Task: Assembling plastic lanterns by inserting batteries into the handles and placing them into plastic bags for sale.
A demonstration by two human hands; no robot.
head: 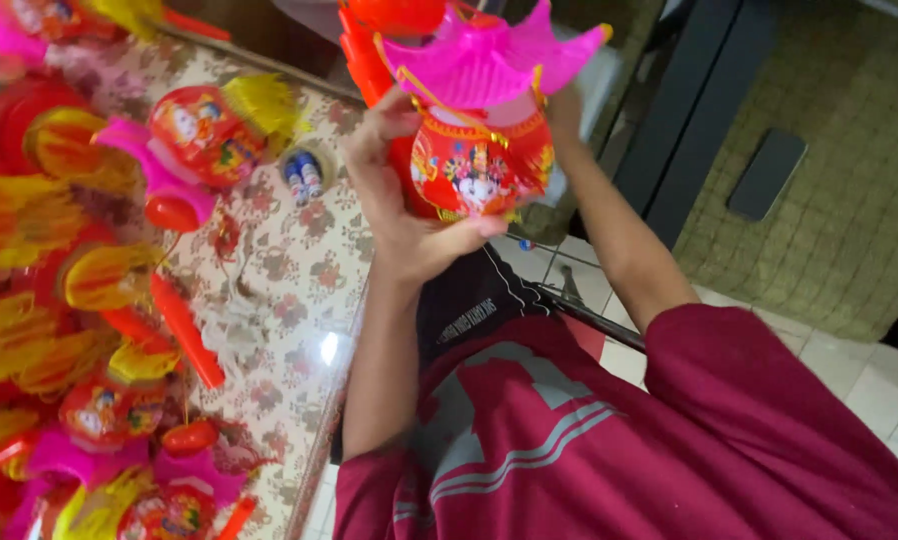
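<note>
Red and pink plastic fills the view: a person in a maroon shirt [669,440] holds a toy lantern [481,160] up in front of the chest, above the edge of a table. The lantern has a round red body printed with a cartoon figure and a bright pink, roof-shaped top [489,55] with upturned corners.

The left hand [399,200] wraps the lantern's left side and underside, fingers curled closed around it and thumb lying under the body. The right hand [564,105] is almost wholly hidden behind the lantern; only its wrist and forearm show, so whether it grips or merely steadies cannot be told.

Handling a piece like this well likely means supporting the thin body from below, as the left hand does, and pressing lightly so the shell and the pink top do not flex or pop apart.

To the left, a table with a floral cloth [309,270] is crowded with more lanterns [204,135] in red, pink and yellow, and two small batteries [303,175] lie near its far edge.
</note>
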